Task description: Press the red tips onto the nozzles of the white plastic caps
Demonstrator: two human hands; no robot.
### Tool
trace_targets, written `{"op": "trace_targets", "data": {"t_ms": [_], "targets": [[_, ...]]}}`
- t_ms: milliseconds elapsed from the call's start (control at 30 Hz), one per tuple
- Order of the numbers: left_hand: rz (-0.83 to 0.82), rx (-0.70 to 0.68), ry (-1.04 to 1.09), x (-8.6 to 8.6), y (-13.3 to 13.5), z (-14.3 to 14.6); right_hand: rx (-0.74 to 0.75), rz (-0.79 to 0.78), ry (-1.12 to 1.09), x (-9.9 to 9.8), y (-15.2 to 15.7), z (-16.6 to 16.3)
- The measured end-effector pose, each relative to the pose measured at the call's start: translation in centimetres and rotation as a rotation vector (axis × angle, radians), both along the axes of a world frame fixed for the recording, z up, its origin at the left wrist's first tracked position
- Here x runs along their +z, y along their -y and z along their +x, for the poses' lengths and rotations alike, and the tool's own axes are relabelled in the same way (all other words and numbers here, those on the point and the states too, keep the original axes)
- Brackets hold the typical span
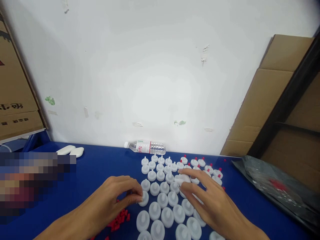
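Many white round caps with a nozzle on top stand in rows on the blue table. My left hand is closed, its thumb and fingertips pinched at the nozzle of a white nozzle cap at the left edge of the group. Whether anything else is between those fingertips is hidden. Between the thumb and fingers of my right hand is another white nozzle cap, tilted with its nozzle toward the left. Small red tips lie in a loose heap under and beside my left wrist. White caps with red tips stand beyond my right hand.
A clear plastic bottle lies against the wall at the back. Two white rounded objects lie at the back left. On the right is a grey plastic bag, with cardboard behind it. A blurred-out patch covers the far left.
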State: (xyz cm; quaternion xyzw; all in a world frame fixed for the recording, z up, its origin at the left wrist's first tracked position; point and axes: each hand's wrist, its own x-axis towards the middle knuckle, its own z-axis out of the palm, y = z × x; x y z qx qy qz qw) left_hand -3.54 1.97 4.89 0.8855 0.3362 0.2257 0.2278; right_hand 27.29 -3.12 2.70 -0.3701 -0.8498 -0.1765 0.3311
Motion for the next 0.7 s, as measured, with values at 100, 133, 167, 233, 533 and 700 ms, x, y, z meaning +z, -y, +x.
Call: {"op": "trace_targets", "data": {"t_ms": [100,133,167,233,533,700], "targets": [[0.086,0.000,0.115,-1.5,0.3,0.5,0.053,0.025,-0.032,-0.1,0.4,-0.5],[0.114,0.002,0.148,-2.0,0.5,0.6,0.080,0.028,-0.033,-0.1,0.5,-0.8],[0.144,0.003,0.180,-2.5,0.6,0.8,0.108,0.026,-0.030,0.0,0.7,-1.1],[0.200,0.004,0.245,-3.1,1.1,1.1,0.160,0.013,-0.019,0.1,1.0,-1.8],[0.242,-0.071,0.305,-3.5,2.7,2.0,0.159,0.041,0.074,-0.2,1.6,-3.9],[0.286,-0.097,0.278,-3.9,2.6,2.1,0.161,0.048,0.093,-0.3,2.0,-3.8]]}}
